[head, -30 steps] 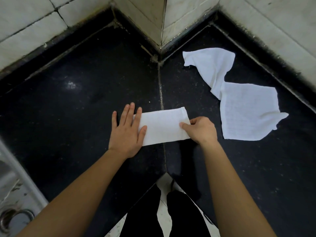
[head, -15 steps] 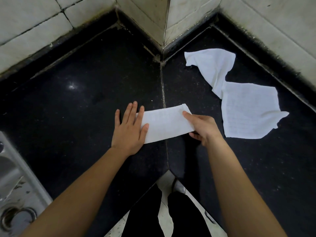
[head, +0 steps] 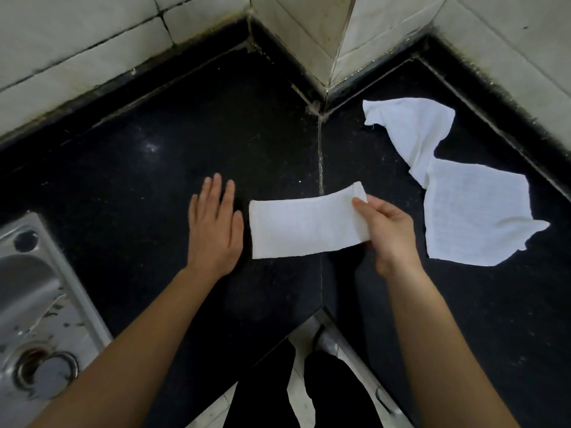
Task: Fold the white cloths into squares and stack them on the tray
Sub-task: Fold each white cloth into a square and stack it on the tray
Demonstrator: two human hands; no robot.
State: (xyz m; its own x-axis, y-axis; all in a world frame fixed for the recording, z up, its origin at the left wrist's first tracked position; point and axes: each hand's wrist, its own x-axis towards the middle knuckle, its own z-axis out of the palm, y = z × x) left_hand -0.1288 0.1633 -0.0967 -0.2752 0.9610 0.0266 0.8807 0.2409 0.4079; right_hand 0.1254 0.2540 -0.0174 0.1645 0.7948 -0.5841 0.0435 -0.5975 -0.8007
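A white cloth folded into a long strip lies across the seam of the black counter. My right hand pinches the strip's right end between thumb and fingers and lifts that end slightly. My left hand lies flat on the counter just left of the strip, fingers straight, off the cloth. Two more white cloths lie unfolded to the right: a flat one and a crumpled one behind it, overlapping at a corner. No tray is in view.
A steel sink with a drain sits at the lower left. Tiled walls close the counter's back corner. The counter's front edge forms an inner corner by my legs.
My left hand slid off the strip's left end onto the bare counter. My right hand turned and lifted the right end. The view shifted, showing more of the sink.
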